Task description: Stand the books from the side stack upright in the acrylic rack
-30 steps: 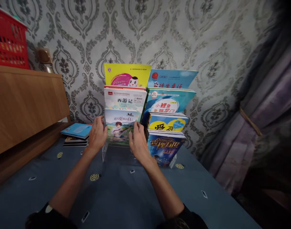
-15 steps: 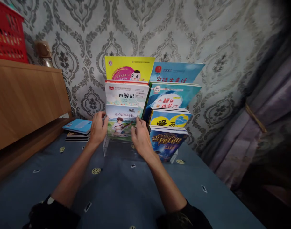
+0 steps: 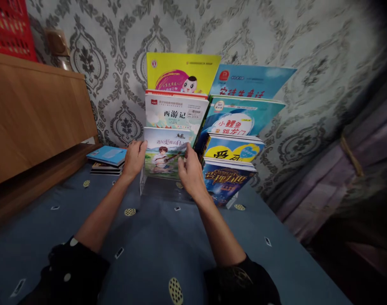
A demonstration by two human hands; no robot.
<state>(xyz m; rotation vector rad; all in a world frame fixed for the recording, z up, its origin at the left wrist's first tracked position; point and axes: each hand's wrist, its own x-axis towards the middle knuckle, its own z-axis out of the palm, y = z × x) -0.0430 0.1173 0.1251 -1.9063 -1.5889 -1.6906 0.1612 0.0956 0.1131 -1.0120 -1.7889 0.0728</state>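
A thin book [image 3: 166, 153] with a guitar-playing figure on its cover stands in the lower left tier of a clear stepped stand [image 3: 155, 187]. My left hand [image 3: 135, 161] is closed at its left edge. My right hand [image 3: 191, 171] holds the right edge, thumb in front and some fingers hidden behind. Directly behind it rise a white-covered book [image 3: 163, 112] and a yellow book [image 3: 171, 67]. The stand's right side carries a dark blue book [image 3: 223, 182] in front, then a yellow-and-blue book [image 3: 233, 148], a teal book [image 3: 244, 116] and a light blue book [image 3: 257, 78].
A small pile of books [image 3: 107, 156] lies left of the stand on the blue patterned cloth [image 3: 142, 254]. Beside it is a wooden cabinet [image 3: 37, 114] bearing a red basket [image 3: 12, 29]. Patterned wallpaper [image 3: 117, 34] is behind, and a gathered curtain [image 3: 333, 182] hangs at right.
The view has shifted slightly, so the stand and books appear higher and larger. Both hands stay at the sides of the guitar-cover book, which keeps its place in the lower left tier.
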